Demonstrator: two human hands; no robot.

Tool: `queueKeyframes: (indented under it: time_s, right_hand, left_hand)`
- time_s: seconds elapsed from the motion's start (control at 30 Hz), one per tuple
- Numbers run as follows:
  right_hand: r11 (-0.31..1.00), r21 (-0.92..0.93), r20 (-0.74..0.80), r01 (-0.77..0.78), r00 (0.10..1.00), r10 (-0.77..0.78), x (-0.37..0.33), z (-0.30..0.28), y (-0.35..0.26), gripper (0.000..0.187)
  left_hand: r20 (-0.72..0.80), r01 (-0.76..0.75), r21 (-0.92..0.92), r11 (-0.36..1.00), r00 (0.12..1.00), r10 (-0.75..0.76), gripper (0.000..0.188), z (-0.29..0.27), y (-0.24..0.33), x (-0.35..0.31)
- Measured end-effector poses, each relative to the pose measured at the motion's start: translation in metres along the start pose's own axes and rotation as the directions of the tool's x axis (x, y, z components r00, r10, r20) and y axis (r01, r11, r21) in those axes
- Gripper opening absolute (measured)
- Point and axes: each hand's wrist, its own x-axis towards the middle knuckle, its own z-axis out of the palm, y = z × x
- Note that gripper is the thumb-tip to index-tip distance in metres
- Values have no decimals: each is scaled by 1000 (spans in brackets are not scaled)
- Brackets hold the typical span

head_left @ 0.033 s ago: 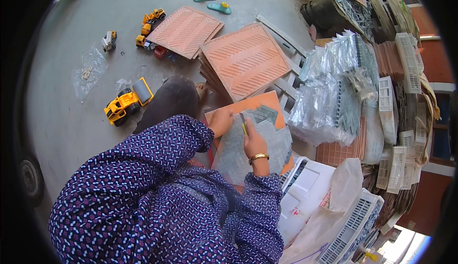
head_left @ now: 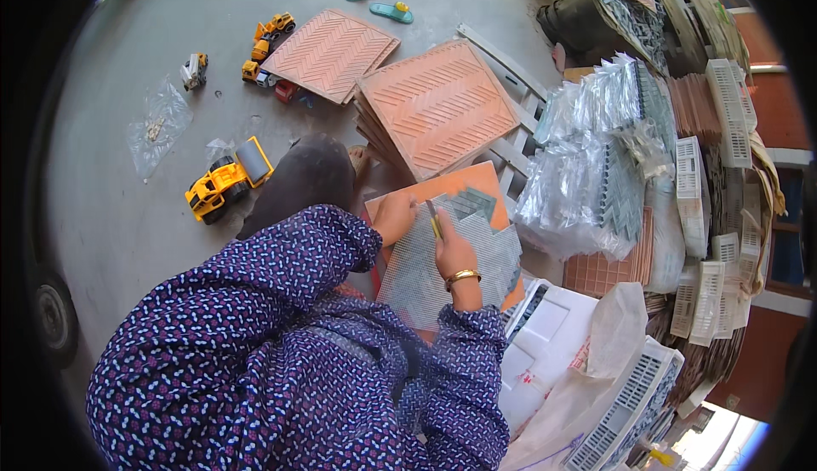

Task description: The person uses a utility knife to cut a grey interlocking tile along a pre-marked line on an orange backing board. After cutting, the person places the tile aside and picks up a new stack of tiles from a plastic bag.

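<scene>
Clock taken from the grey mesh-backed tile sheet (head_left: 413,271), the right hand (head_left: 455,254) is wrapped round a yellow-handled utility knife (head_left: 437,228); the left hand (head_left: 394,218), just beside it, rests at the sheet's ten o'clock edge, though I can't tell whether it grips. An orange board (head_left: 410,196) lies underneath, its margin showing at twelve. Grey floor (head_left: 128,241) spreads widest toward nine. Crowding in are stacked herringbone moulds (head_left: 438,109) at twelve, plastic-wrapped tiles (head_left: 566,182) at two, a white box (head_left: 557,322) at four, and a bent knee (head_left: 311,173) at ten, a toy road roller (head_left: 225,183) beyond.
</scene>
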Motion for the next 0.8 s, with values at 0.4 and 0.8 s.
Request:
queueKeyframes:
  time_s: [0.4, 0.8]
  right_hand:
    - [982, -181, 136, 61, 990, -37, 22, -5, -3, 50]
    - [952, -303, 202, 49, 979, 14, 18, -14, -18, 51]
  left_hand:
    - [-34, 19, -23, 1000, 999, -20, 14, -3, 3, 1]
    - [-95, 30, -71, 997, 995, -37, 11, -2, 3, -8]
